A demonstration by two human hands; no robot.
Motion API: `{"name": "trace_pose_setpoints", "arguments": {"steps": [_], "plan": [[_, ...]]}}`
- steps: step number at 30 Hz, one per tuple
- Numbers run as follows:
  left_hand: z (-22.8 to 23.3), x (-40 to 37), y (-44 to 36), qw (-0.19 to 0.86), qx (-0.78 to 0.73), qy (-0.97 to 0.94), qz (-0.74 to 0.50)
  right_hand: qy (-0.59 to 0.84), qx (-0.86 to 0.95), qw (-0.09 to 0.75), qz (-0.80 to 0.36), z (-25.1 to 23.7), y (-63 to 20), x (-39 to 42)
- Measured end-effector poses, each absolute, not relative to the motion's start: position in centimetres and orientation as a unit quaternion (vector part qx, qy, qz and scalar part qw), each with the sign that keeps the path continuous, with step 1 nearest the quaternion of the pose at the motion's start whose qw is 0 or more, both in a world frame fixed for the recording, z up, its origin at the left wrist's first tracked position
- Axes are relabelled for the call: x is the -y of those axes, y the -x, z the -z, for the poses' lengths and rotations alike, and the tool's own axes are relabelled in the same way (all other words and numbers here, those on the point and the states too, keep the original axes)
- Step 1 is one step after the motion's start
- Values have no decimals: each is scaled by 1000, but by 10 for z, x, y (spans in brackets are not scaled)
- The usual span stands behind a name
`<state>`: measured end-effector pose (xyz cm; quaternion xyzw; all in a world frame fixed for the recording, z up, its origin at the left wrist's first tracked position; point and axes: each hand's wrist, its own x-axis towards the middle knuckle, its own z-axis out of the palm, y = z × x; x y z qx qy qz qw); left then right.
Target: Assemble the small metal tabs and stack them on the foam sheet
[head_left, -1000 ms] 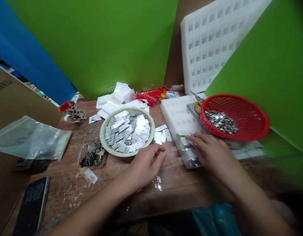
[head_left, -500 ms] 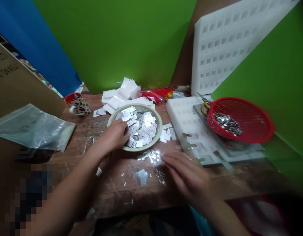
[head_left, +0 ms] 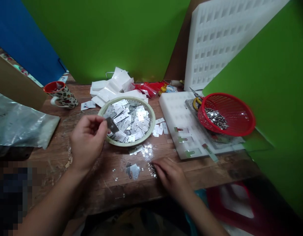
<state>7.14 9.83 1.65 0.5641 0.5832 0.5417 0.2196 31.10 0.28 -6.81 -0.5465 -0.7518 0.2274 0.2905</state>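
Note:
My left hand (head_left: 88, 139) pinches a small dark metal plate (head_left: 112, 125) with a hole, held at the near left rim of a round pale basket (head_left: 153, 126). Many thin rectangular metal plates (head_left: 128, 123) fill that basket. My right hand (head_left: 172, 173) is low over the table, thumb and fingertips together at a scatter of tiny metal pins (head_left: 152, 171); whatever they grip is too small to make out. Just beyond lie loose washers (head_left: 147, 151). Left of the pins rests a little heap of shaped metal pieces (head_left: 134, 171).
At the right, a red basket (head_left: 251, 121) of shiny parts stands on a white foam block (head_left: 172, 113), beside yellow-handled pliers (head_left: 196, 101). Several metal strips lie on the foam. A patterned mug (head_left: 65, 96) and a plastic bag (head_left: 23, 121) are at the left. Green boards (head_left: 104, 36) rise behind.
My left hand has come out of the pale basket with a metal plate. My right hand has moved from beside the washers down to the pins. The view has shifted slightly.

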Motion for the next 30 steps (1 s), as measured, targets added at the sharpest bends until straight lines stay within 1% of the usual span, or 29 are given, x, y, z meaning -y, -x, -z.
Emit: {"name": "trace_pose_setpoints", "arguments": {"steps": [1,2,4,7,10,13,17,24,27,30], "plan": [[-16,-83,-76,236,-586,-553,-544,556,752,271,-227,71,-309,-3],[-14,-68,-80,277,-586,-547,-531,564,754,252,-224,73,-307,-4],[-5,-40,-90,418,-581,-513,-473,577,759,215,-210,74,-301,-6],[16,-14,-103,603,-569,-363,-426,594,763,172,-187,72,-294,-11],[31,-8,-107,692,-548,-244,-401,604,764,145,-174,69,-290,-15],[34,-11,-105,716,-544,-200,-389,608,764,133,-170,67,-289,-16],[31,-13,-101,716,-539,-209,-393,604,772,120,-157,67,-288,-17],[33,-15,-98,721,-510,-217,-417,597,794,80,-81,71,-283,-15],[37,-15,-97,733,-503,-204,-410,594,795,98,-68,74,-283,-14],[40,-16,-97,738,-508,-182,-405,593,784,157,-96,77,-286,-15]]}}
